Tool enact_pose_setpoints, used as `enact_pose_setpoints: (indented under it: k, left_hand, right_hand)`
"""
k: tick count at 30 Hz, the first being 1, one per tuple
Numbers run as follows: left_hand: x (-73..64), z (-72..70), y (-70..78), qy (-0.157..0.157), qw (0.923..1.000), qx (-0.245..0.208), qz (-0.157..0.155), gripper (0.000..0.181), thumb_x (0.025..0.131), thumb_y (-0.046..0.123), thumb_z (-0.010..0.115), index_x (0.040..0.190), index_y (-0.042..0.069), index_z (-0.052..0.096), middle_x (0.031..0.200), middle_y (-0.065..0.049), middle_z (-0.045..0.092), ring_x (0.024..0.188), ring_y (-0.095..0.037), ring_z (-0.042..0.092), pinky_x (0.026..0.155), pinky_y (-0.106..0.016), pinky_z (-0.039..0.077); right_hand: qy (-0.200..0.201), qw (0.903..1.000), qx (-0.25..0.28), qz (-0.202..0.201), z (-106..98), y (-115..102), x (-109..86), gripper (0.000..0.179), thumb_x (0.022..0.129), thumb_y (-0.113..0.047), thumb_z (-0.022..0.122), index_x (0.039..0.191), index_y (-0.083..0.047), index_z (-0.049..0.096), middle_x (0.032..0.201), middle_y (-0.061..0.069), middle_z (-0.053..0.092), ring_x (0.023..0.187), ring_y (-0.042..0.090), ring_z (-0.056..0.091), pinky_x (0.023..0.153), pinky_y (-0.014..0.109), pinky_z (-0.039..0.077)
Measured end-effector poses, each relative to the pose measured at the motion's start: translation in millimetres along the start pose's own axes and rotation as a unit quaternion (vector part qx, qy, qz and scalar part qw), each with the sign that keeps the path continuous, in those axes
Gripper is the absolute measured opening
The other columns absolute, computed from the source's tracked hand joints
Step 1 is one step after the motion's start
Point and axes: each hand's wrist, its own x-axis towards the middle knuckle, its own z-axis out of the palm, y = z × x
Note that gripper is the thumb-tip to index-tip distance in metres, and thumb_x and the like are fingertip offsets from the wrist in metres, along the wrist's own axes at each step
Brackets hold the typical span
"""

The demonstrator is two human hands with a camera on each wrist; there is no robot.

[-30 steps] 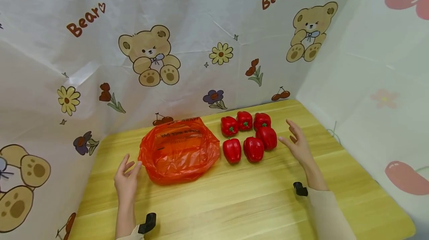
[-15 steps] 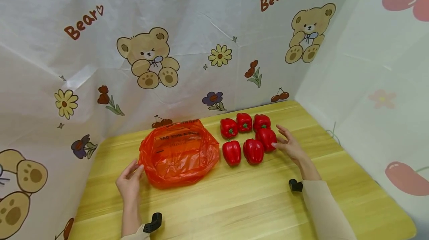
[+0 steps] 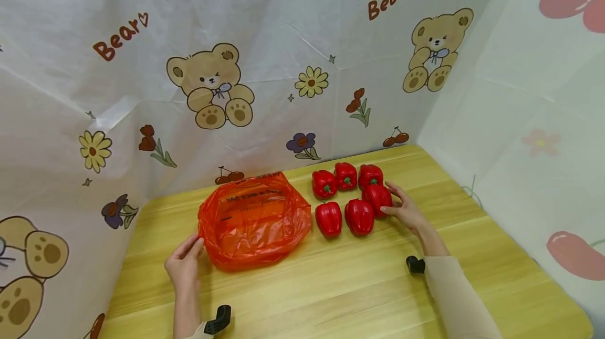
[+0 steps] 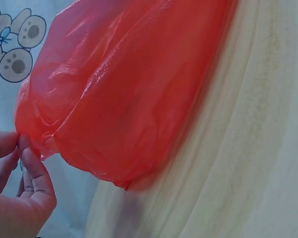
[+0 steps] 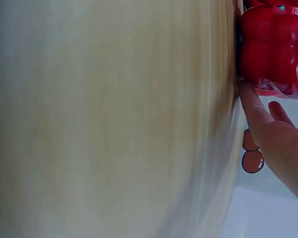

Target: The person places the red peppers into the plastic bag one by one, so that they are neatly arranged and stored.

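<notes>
Moving inward since the earlier frame, the left hand (image 3: 183,263) is pinching the red bag (image 3: 246,257) by its left edge, while the right hand (image 3: 405,213) is touching the nearest pepper (image 3: 377,198) on the tabletop (image 3: 321,289); whether its fingers (image 5: 255,108) are gripping is unclear. Seating them low on opposite sides should be giving the firmest hold.
</notes>
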Motion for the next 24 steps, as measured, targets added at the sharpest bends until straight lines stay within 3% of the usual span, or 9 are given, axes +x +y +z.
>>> enact_pose_setpoints:
  k: [7, 10, 16, 24]
  left_hand:
    - [-0.6, -0.4, -5.5, 0.008, 1.0, -0.003, 0.003, 0.013, 0.083, 0.004, 0.076, 0.094, 0.011, 0.08, 0.075, 0.015, 0.071, 0.069, 0.0, 0.065, 0.068, -0.015, 0.055]
    - [-0.8, 0.0, -5.5, 0.008, 1.0, -0.003, 0.003, 0.012, 0.083, 0.004, 0.076, 0.093, 0.009, 0.08, 0.074, 0.015, 0.07, 0.068, 0.0, 0.064, 0.067, -0.015, 0.055]
    - [-0.3, 1.0, -0.1, 0.014, 0.9996, 0.006, -0.022, 0.012, 0.085, 0.004, 0.074, 0.096, 0.007, 0.079, 0.071, 0.016, 0.068, 0.067, 0.0, 0.063, 0.067, -0.015, 0.055]
    - [0.4, 1.6, 1.3, 0.013, 0.9993, 0.023, -0.028, 0.012, 0.086, 0.006, 0.074, 0.096, 0.008, 0.08, 0.072, 0.017, 0.068, 0.071, 0.001, 0.063, 0.069, -0.013, 0.055]
  right_hand:
    - [0.009, 0.9999, -0.012, 0.002, 0.6, -1.0, -2.1, 0.077, 0.091, -0.001, 0.064, 0.155, -0.004, 0.021, 0.157, 0.03, 0.016, 0.131, 0.054, 0.035, 0.08, 0.016, 0.051]
    - [0.016, 0.9998, -0.012, 0.0, -1.7, 3.5, -2.3, 0.074, 0.092, -0.001, 0.063, 0.154, -0.003, 0.023, 0.155, 0.031, 0.02, 0.128, 0.048, 0.041, 0.08, 0.017, 0.052]
    - [0.026, 0.9996, -0.007, 0.011, -2.9, 6.7, -2.5, 0.071, 0.093, -0.002, 0.062, 0.154, -0.004, 0.025, 0.154, 0.03, 0.024, 0.117, 0.024, 0.053, 0.083, 0.016, 0.053]
    - [0.036, 0.9992, 0.0, 0.02, -0.5, 2.6, -2.4, 0.07, 0.094, -0.003, 0.061, 0.154, -0.006, 0.026, 0.155, 0.028, 0.024, 0.117, 0.023, 0.053, 0.086, 0.02, 0.054]
